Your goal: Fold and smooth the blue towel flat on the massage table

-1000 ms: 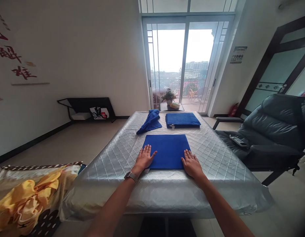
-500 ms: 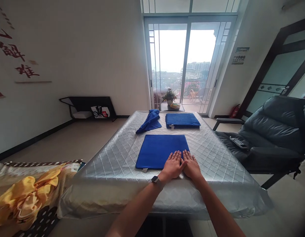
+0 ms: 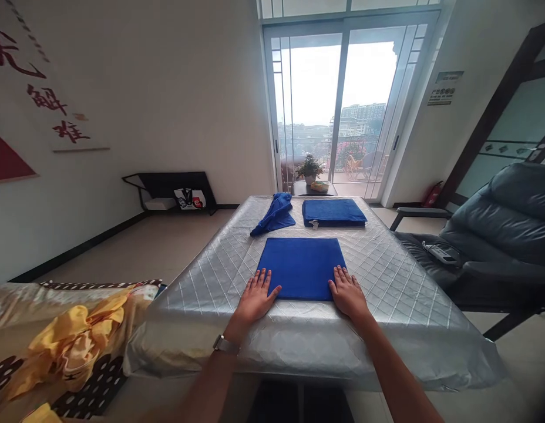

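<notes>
A flat, folded blue towel [image 3: 302, 264] lies in front of me on a table under a silver quilted cover [image 3: 202, 294]. My left hand [image 3: 256, 295] rests open on its near left corner, covering that part. On the near right corner my right hand [image 3: 348, 292] lies flat, fingers stretched out. Farther back sits a stack of folded blue towels [image 3: 334, 212] with a white tag at its front. To the left of that stack is a crumpled blue towel [image 3: 275, 214].
A dark padded armchair [image 3: 501, 229] with a pale device [image 3: 440, 254] on its seat stands to the right. Yellow cloth [image 3: 78, 335] lies on a covered surface at the left. Behind the table are a potted plant [image 3: 309, 169] and a glass sliding door [image 3: 312, 106].
My left hand has slid left across the towel to its near left corner, away from my right hand. My right hand stays at the right edge. The view has shifted slightly.
</notes>
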A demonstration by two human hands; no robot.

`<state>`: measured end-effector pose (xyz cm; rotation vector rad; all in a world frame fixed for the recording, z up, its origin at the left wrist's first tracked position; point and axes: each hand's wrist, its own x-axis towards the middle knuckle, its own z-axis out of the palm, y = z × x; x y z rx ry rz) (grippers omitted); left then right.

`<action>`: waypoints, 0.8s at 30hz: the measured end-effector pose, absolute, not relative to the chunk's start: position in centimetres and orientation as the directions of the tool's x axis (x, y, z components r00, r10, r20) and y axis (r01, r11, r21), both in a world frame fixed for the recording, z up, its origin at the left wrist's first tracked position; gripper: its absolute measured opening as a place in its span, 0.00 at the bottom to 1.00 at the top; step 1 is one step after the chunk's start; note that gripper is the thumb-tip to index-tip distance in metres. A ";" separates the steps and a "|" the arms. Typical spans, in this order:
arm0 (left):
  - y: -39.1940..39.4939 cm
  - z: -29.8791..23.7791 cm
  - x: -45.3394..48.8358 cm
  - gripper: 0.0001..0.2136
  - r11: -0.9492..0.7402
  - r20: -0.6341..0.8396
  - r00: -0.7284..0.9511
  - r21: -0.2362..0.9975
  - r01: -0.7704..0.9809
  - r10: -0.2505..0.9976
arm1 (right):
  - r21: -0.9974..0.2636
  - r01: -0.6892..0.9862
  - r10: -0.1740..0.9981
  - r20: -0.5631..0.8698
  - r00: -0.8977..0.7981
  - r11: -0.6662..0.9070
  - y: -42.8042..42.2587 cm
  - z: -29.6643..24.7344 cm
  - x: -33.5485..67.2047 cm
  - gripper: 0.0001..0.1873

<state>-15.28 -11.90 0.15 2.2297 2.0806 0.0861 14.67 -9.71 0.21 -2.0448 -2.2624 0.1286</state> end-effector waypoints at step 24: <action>-12.4 -0.4 -15.4 0.49 -0.072 0.021 0.069 0.200 0.977 0.997 | -0.101 0.991 0.996 0.007 -0.088 0.088 -9.9 0.6 14.7 0.34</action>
